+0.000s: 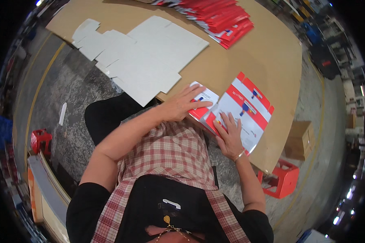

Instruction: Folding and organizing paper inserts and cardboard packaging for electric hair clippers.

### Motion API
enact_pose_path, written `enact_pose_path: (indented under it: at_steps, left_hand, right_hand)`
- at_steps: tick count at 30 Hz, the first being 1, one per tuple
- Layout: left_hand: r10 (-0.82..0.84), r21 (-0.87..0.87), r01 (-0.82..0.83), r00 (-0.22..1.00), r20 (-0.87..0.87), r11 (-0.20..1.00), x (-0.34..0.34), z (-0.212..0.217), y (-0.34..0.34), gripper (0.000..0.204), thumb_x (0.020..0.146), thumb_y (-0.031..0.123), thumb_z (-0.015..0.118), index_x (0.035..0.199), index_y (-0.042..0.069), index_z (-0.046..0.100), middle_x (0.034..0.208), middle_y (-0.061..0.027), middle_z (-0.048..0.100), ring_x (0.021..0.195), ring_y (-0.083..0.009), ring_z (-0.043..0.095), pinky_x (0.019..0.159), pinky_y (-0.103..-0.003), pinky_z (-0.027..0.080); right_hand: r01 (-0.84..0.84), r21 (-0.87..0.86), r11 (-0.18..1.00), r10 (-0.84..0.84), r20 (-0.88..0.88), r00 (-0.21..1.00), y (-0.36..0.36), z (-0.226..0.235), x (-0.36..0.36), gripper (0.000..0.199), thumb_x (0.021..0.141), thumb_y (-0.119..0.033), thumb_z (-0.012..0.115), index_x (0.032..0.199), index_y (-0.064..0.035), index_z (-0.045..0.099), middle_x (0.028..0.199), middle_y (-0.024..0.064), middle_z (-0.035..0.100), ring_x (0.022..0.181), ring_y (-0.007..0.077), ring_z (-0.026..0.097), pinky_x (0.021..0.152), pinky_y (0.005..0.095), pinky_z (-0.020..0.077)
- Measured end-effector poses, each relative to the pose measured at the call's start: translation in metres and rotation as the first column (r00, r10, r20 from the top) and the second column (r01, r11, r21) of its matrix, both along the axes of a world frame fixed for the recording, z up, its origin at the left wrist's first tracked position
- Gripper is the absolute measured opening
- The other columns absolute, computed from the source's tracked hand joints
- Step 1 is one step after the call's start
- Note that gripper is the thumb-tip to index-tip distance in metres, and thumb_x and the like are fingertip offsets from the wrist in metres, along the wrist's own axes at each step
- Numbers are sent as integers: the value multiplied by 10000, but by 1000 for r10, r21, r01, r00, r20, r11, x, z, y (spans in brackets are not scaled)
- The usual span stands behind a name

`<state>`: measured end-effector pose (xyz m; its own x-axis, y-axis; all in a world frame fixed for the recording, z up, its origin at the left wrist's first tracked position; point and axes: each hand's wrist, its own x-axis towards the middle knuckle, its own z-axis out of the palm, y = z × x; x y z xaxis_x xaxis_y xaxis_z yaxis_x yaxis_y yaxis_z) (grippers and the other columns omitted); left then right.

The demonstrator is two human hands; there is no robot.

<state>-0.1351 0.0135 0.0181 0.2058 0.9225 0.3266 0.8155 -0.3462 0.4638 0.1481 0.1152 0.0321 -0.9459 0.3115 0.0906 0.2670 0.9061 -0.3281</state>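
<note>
A red and white printed cardboard carton [253, 111] lies at the table's near edge, partly folded, its large panel spread out to the right. My left hand [182, 104] rests on its smaller left panel with fingers stretched and the thumb apart. On the lower part of the large panel, my right hand [230, 135] lies with its fingers spread. A crease runs between the two hands, with a flap standing up a little there. Both palms are turned down, so what is under them is hidden. Plain white die-cut cardboard blanks [146, 58] lie flat left of the carton.
A fanned pile of red and white folded cartons [221, 20] sits at the far side of the brown table [267, 52]. Red plastic stools [282, 178] stand on the floor at both sides. A brown cardboard box [300, 139] is beyond the table's right edge.
</note>
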Motion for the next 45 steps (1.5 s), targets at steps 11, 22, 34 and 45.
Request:
enact_pose_path:
  at_steps: [11,22,34,45]
  left_hand:
    - [77,-127,-121,949,-304,984,20,-1,3,558,953,500,480,1458,268,435,1554,-225,263,1435,-452,204,1167,-590,86]
    - [394,-188,-499,822,-412,846,77,8,41,630,874,337,570,1471,235,400,1467,-219,344,1305,-525,336,967,-798,193]
    - [440,175,-411,878,-188,895,8,6,41,652,891,490,583,1423,140,446,1459,-237,365,1325,-455,351,1077,-622,282]
    - [201,58,-203,979,44,977,-8,6,18,386,857,203,635,1206,61,552,1272,-216,472,1269,-417,426,1062,-479,382]
  right_hand:
    - [9,108,994,-20,100,995,-3,4,-1,505,903,-383,587,1400,-377,498,1557,142,293,1433,424,224,1109,676,111]
    - [84,138,987,-92,56,994,-14,-6,-10,605,879,-315,596,1444,-155,449,1548,128,308,1438,401,222,1119,645,106]
    - [763,-144,630,-776,-89,624,154,-14,145,659,840,-88,682,1445,-69,420,1413,216,481,1294,337,480,1088,431,374]
    - [408,-836,366,-677,61,733,296,9,45,767,789,-32,765,1454,-14,383,1222,139,643,1047,212,653,881,339,545]
